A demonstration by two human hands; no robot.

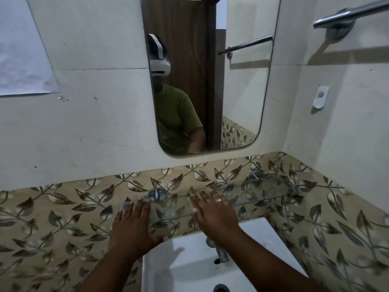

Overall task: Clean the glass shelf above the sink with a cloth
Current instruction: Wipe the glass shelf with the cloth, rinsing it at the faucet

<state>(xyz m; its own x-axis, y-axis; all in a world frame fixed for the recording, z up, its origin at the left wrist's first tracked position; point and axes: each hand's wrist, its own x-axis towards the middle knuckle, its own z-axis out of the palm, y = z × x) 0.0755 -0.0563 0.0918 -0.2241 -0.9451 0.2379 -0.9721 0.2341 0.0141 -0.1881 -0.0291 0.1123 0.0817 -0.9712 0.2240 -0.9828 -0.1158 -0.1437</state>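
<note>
A clear glass shelf point(261, 191) runs along the leaf-patterned tile wall above the white sink point(189, 264), held by two chrome brackets point(156, 194). My left hand point(132, 226) lies flat, fingers spread, at the shelf's left end. My right hand point(212, 209) lies palm down with fingers apart over the shelf's middle. Neither hand holds anything. No cloth is in view.
A chrome tap point(221, 252) rises from the sink below my right wrist. A mirror point(210, 81) hangs above the shelf and reflects a person. A chrome towel bar point(349, 15) sits high on the right wall, with a small white hook point(320, 97) below it.
</note>
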